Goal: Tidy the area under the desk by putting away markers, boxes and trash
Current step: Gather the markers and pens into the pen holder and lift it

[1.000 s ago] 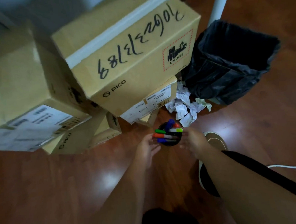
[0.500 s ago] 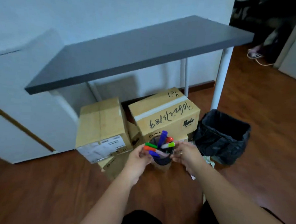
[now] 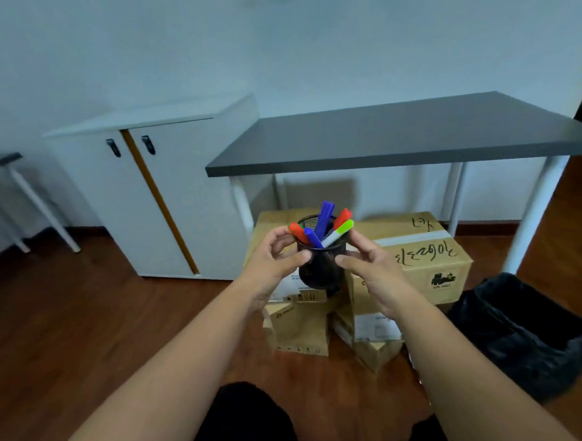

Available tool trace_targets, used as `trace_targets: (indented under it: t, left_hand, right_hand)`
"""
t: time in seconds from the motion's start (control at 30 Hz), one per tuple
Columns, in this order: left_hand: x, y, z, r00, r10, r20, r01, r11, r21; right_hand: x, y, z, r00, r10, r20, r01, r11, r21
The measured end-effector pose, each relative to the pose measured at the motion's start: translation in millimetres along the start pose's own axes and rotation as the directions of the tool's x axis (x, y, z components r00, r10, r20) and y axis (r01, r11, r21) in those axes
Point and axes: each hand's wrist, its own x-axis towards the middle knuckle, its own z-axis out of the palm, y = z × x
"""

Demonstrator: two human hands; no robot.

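A person's two hands hold a black mesh cup (image 3: 320, 269) full of markers (image 3: 324, 222) in the air in front of a grey worktop (image 3: 405, 138), the left hand (image 3: 274, 256) curled round the cup's left wall and the right hand (image 3: 371, 268) pinching its right side with thumb forward. The cup looks light and stiff, its wire mesh giving a sure, non-slip hold, though the markers stand loose and lean out over the rim, so a tilt would likely spill them; a grip low on the walls, kept upright, seems the safest. Below the worktop sit stacked cardboard boxes (image 3: 415, 257), one with handwriting on its top and side, and smaller boxes (image 3: 297, 328) on the wooden floor (image 3: 75, 327) in front of them. A bin lined with a black bag (image 3: 519, 333) stands to the right, near the white desk leg (image 3: 532, 212). A white cabinet (image 3: 142, 195) with two dark handles stands just beside the worktop on the left. The worktop's surface shows nothing on it from this angle, and nothing appears to lie between the cup and it.
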Motion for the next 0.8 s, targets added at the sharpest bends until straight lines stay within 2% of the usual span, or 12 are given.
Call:
trace_targets:
  t: [0.07,0.17,0.37,0.57,0.8]
  left_hand:
    - [1,6,-12,1.0,0.007,-0.021,-0.007,1.0,0.005]
    - [11,9,-30,1.0,0.018,-0.007,-0.018,1.0,0.016]
    - [70,19,-73,0.998,0.061,-0.022,-0.061,0.998,-0.013]
    - [153,52,-111,0.985,0.167,-0.045,-0.167,0.986,0.002]
    - [218,60,-134,0.984,0.155,-0.083,-0.152,0.988,0.038]
  right_hand:
    - [5,3,14,0.998,-0.035,0.061,0.034,0.999,0.004]
    - [22,5,31,0.993,-0.089,0.079,0.089,0.996,0.004]
    - [95,-5,58,0.979,-0.117,0.168,0.135,0.985,-0.104]
    - [189,-26,83,0.974,-0.167,0.154,0.194,0.964,-0.182]
    - [259,-22,93,0.982,-0.182,0.053,0.189,0.941,-0.28]
